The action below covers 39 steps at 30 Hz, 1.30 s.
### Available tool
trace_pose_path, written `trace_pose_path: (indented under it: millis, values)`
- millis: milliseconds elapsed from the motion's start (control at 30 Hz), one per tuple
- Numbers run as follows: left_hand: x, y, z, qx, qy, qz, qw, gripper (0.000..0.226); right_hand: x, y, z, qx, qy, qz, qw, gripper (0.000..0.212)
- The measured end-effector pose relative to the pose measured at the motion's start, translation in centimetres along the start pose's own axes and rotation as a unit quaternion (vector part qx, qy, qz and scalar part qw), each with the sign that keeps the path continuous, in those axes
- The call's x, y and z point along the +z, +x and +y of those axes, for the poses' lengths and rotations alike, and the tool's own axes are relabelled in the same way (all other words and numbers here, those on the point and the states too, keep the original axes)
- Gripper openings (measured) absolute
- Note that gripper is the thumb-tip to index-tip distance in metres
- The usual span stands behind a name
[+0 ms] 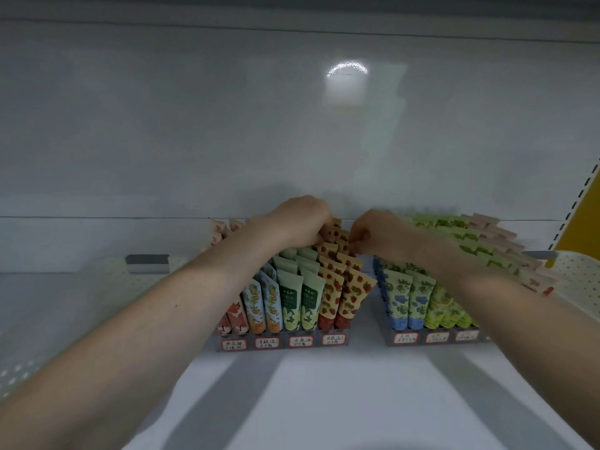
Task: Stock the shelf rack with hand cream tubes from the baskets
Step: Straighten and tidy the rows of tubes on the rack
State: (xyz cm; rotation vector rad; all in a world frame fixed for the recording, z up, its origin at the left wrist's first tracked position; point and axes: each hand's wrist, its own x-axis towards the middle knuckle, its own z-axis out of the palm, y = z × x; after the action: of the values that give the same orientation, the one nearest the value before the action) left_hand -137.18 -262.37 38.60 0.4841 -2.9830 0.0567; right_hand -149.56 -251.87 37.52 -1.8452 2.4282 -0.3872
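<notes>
Forearms reach in from both near corners across the white shelf (pixel 324 401) toward the far end of the left rack (pixel 282 342), where the strawberry-print tubes (pixel 344 287) stand cap-down in two lanes at its right edge. The left hand (pixel 297 222) has its fingers curled over the crimped tops of the farthest strawberry-print tubes, holding them. Just beside it, the right hand (pixel 378 237) pinches one crimped top between thumb and forefinger. The tubes are packed close and overlap from near to far, so a hard push at the far end could, I judge, tip the row toward the near edge or splay it into the green tubes (pixel 302 297) alongside. A tube pressed down between the two lanes would likely sit crooked or jam. The right forearm passes low over the right rack (pixel 435 337), and drawing it back carelessly could brush the blue-flower tubes (pixel 409 300) and knock them askew. No baskets are in view.
</notes>
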Motion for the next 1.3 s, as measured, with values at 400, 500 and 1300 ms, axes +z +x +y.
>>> trace_pose_path:
  millis: [400, 500, 1300]
  values:
    - [-0.1, 0.0, 0.1, -0.030, -0.026, -0.006, 0.999, 0.018, 0.2, 0.4, -0.4, 0.032, 0.023, 0.000, 0.999, 0.021]
    - [-0.1, 0.0, 0.1, -0.033, -0.026, -0.007, 0.999, 0.017, 0.2, 0.4, -0.4, 0.041, 0.016, -0.004, 0.999, 0.024]
    - [-0.5, -1.6, 1.9, 0.051, -0.027, -0.027, 0.998, 0.017, -0.3, -3.0, 0.4, -0.029, 0.007, -0.003, 1.000, 0.018]
